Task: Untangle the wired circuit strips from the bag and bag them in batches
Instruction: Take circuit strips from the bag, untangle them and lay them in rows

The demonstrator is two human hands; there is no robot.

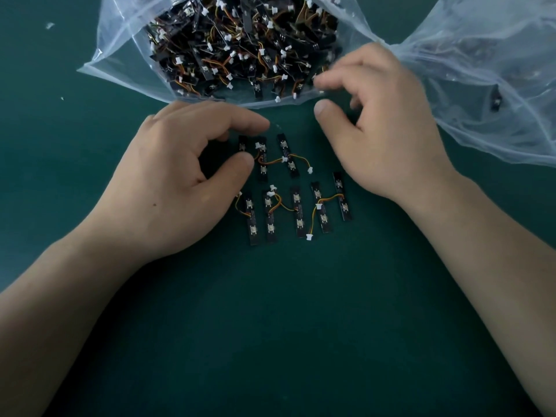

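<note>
Head: strips (288,188) btwn L/R hands (180,182) (385,130)

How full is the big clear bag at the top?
Quite full: the clear bag holds a dense tangled heap of wired circuit strips; only a few laid-out strips lie outside it.

Dark green matte bench (270,326). Far side: clear plastic bag (120,52) stuffed with black wired circuit strips. Far-right corner: second crumpled clear bag (481,85). Centre: loose black strips (298,212), two rows. Far left: white scraps (49,25).
</note>
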